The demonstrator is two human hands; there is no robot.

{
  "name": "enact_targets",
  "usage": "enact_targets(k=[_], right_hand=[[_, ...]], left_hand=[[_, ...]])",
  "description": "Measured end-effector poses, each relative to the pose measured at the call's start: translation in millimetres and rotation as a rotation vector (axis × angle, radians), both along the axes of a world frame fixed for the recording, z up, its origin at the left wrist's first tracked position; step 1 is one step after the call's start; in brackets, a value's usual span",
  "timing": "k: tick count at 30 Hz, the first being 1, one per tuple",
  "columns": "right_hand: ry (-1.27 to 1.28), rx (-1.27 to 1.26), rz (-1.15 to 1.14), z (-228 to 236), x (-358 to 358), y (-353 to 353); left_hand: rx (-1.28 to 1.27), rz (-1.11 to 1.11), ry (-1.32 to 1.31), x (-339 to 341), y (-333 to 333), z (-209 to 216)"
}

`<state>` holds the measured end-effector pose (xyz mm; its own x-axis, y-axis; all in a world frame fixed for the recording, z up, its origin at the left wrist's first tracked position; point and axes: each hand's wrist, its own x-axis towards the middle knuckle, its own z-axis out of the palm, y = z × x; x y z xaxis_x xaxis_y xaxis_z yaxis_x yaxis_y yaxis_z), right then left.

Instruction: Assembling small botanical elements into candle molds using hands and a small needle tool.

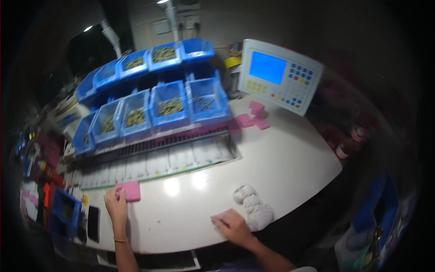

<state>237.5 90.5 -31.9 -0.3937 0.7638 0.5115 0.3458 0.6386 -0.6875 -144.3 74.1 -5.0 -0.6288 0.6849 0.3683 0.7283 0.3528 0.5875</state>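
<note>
At the left front of the white worktop, my left hand [116, 204] is closed at the left edge of a pink pad [132, 191], with thumb and fingers around that edge. The pad is flat and square, just below the long slotted strip. My right hand [232, 225] hovers over or rests on the front of the worktop, its fingers curled in. A dark spot shows between its fingers, too small to name. Right beside it lies a crumpled white, lumpy bundle [253, 208], which looks like soft cloth.
Two rows of blue bins [170, 106] hold small greenish pieces. Below runs a slotted strip [158, 163] with thin needle-like lines. A control panel [281, 75] with a blue screen stands at the back right, near pink pieces [253, 119]. A black phone [94, 224] lies left.
</note>
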Motion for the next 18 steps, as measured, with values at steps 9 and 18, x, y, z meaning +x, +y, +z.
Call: enact_targets(k=[9, 18], right_hand=[[0.257, -0.565, -0.193, -4.5, 31.1, 19.4], [0.304, -0.59, -0.151, -13.1, 37.6, 23.6]], left_hand=[[0.236, -0.023, -0.286, -48.3, -23.4, -57.4], [0.226, -0.157, -0.348, -12.1, -8.7, -43.2]])
